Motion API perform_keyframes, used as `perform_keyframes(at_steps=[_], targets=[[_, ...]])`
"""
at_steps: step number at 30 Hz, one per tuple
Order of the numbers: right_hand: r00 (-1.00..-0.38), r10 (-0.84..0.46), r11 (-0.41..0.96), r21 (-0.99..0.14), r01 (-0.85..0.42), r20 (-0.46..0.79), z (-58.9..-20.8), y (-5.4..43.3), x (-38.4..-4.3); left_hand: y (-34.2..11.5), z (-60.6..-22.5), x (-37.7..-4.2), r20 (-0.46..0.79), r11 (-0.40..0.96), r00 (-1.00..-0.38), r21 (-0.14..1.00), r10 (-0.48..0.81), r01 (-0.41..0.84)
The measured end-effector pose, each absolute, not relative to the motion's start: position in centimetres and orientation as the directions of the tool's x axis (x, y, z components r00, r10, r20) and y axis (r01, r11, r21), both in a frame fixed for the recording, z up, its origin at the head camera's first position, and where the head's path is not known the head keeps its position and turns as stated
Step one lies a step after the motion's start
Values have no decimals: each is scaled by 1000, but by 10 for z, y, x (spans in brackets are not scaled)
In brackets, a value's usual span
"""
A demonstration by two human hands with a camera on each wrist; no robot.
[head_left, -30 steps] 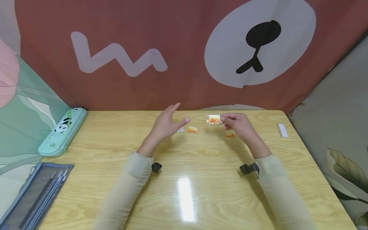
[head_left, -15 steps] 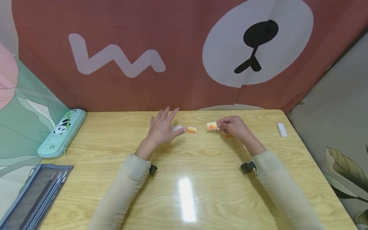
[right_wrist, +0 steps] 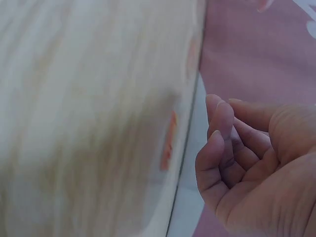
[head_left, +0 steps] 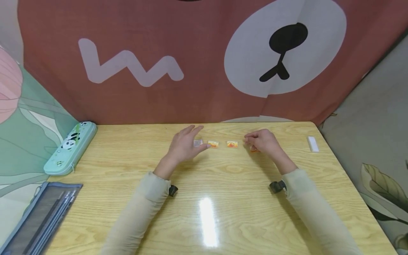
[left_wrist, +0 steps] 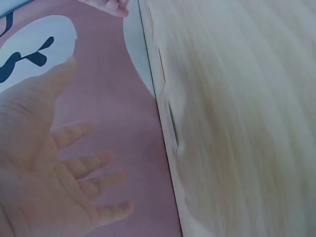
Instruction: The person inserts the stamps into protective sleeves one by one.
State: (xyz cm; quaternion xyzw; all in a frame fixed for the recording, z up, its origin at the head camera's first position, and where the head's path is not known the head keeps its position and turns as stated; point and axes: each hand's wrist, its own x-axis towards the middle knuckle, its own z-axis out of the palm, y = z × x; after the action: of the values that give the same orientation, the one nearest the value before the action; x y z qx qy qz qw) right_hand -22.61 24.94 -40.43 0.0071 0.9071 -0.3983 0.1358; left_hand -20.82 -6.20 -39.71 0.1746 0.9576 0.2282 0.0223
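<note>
Small flat clear-wrapped pieces lie in a row near the table's back edge. A pale greyish one (head_left: 198, 142) is partly behind my left hand (head_left: 183, 143), whose fingers are spread above the table and hold nothing. By its thumb tip lies an orange-and-yellow piece (head_left: 213, 144). A similar orange piece (head_left: 232, 144) lies flat between the hands. My right hand (head_left: 262, 141) hovers just right of it; in the right wrist view the fingers (right_wrist: 212, 153) are curled, tips close together, with nothing between them. Another orange piece (head_left: 254, 149) is mostly hidden beneath that hand.
A white block (head_left: 313, 144) lies at the far right of the wooden table (head_left: 242, 212). At the left are a mint panda pencil case (head_left: 71, 148) and a mesh zip pouch (head_left: 47, 216) with long thin items. A brown bear-patterned cloth (head_left: 204, 102) rises behind the table.
My right hand has lowered the orange wrapped piece onto the table, let go of it and drawn slightly right. The left hand has shifted a little, staying spread.
</note>
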Motion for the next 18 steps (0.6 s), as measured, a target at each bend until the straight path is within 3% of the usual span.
perform_keyframes(at_steps=[7,13,18], targets=[[-975,-101,701,-710,71,-198,-402,276,-223,-39,-400,-212,67,735,-934,599,350,318],[-983,-150,774,-631,-51,-104,-406,297,-217,-11,-401,-220,48,705,-933,641,356,302],[-967,-199,805,-590,-68,-160,-408,307,-212,15,-400,-229,24,708,-927,638,374,302]])
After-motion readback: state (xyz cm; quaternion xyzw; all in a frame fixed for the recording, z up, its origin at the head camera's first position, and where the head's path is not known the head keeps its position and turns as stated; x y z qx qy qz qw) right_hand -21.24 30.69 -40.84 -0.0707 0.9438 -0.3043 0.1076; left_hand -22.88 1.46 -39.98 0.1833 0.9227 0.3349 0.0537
